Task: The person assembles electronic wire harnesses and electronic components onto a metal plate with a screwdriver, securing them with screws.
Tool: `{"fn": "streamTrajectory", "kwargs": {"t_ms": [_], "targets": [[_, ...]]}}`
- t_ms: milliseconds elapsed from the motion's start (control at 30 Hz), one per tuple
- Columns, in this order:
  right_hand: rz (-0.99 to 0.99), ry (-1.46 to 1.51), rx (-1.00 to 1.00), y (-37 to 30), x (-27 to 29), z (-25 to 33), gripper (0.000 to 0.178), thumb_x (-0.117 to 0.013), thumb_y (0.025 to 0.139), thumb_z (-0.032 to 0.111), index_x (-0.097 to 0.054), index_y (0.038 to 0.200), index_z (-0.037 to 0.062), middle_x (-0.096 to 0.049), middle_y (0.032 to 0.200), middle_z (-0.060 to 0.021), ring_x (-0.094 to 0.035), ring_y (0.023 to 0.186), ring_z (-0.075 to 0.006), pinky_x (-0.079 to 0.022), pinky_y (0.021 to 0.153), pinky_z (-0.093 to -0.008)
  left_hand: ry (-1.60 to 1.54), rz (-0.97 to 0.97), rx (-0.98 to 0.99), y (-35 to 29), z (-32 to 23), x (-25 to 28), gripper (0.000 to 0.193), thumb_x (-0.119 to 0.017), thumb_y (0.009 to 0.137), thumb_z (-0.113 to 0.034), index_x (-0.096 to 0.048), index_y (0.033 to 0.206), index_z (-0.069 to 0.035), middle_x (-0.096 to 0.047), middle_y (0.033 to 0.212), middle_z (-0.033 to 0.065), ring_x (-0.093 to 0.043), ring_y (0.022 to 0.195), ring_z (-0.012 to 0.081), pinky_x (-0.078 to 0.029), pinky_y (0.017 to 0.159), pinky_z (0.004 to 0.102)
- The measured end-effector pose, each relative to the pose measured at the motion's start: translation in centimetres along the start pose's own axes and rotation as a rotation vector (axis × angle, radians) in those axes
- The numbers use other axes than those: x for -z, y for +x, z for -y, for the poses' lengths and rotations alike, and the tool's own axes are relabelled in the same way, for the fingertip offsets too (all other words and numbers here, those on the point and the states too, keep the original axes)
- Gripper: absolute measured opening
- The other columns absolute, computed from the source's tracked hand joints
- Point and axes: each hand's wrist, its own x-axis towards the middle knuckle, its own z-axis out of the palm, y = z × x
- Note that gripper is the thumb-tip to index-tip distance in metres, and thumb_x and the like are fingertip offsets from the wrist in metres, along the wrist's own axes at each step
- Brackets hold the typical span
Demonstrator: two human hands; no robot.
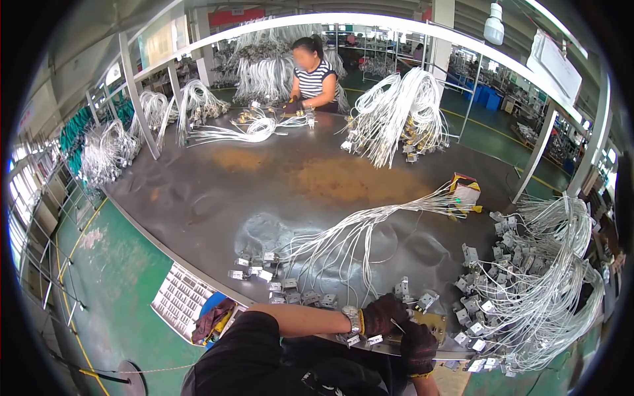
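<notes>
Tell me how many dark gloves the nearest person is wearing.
2: one on the left hand, just beyond the wristwatch, and one on the right hand, both by the near edge of the table.

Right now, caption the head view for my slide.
Gloved left hand and gloved right hand close together by a brass-coloured plate at a metal table, white cables spread beyond.

The left hand [385,315] has spread white cables [368,218] ahead of it. On the right, a heap of metal parts [471,303] blocks the passage. Over the stained middle of the counter [350,178], there is room to pass.
</notes>
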Motion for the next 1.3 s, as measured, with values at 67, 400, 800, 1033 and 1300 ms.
{"fn": "streamTrajectory", "kwargs": {"t_ms": [67,400,800,1033,1300], "targets": [[-0.003,-0.002,-0.007,-0.2,0.4,0.3,0.027,-0.066,0.077,0.007,-0.070,0.102,0.0143,-0.063,0.082,-0.0122,-0.064,0.073,-0.0352,-0.052,0.062,-0.0495,0.010,0.003,0.002,0.0,-0.1,0.1,0.027,-0.066,0.084,-0.035,-0.068,0.086,-0.009,-0.066,0.084,0.0148,-0.068,0.083,0.0373,-0.053,0.072,0.0479],[-0.037,0.051,0.014,-0.1,0.8,0.6,0.032,-0.066,0.077,0.006,-0.070,0.107,0.0154,-0.062,0.083,-0.0133,-0.063,0.072,-0.0358,-0.050,0.062,-0.0503,0.017,-0.083,-0.090,-0.1,0.2,0.6,0.024,-0.067,0.083,-0.030,-0.069,0.091,-0.009,-0.068,0.079,0.0162,-0.069,0.078,0.0374,-0.054,0.068,0.0472],[0.001,0.082,0.016,-0.2,1.6,0.7,0.031,-0.069,0.076,0.008,-0.068,0.107,0.0141,-0.064,0.087,-0.0137,-0.064,0.075,-0.0360,-0.052,0.064,-0.0490,0.062,0.059,-0.084,0.9,0.2,-0.9,0.032,-0.068,0.084,-0.033,-0.067,0.106,-0.009,-0.071,0.093,0.0151,-0.071,0.090,0.0346,-0.057,0.077,0.0450],[-0.004,0.123,0.012,-0.6,1.8,0.5,0.031,-0.070,0.077,0.007,-0.068,0.107,0.0154,-0.064,0.085,-0.0134,-0.064,0.074,-0.0361,-0.051,0.062,-0.0487,-0.014,0.032,-0.112,1.5,-0.8,0.2,0.036,-0.068,0.082,-0.038,-0.067,0.104,-0.010,-0.070,0.091,0.0145,-0.071,0.089,0.0333,-0.057,0.077,0.0446],[0.046,0.179,0.005,-0.6,3.1,1.5,0.031,-0.072,0.080,0.008,-0.069,0.110,0.0181,-0.065,0.084,-0.0122,-0.065,0.073,-0.0352,-0.053,0.062,-0.0481,-0.024,-0.091,-0.206,1.1,0.1,-2.0,0.035,-0.070,0.079,-0.040,-0.068,0.087,-0.005,-0.068,0.083,0.0171,-0.069,0.083,0.0370,-0.055,0.072,0.0446]]}}
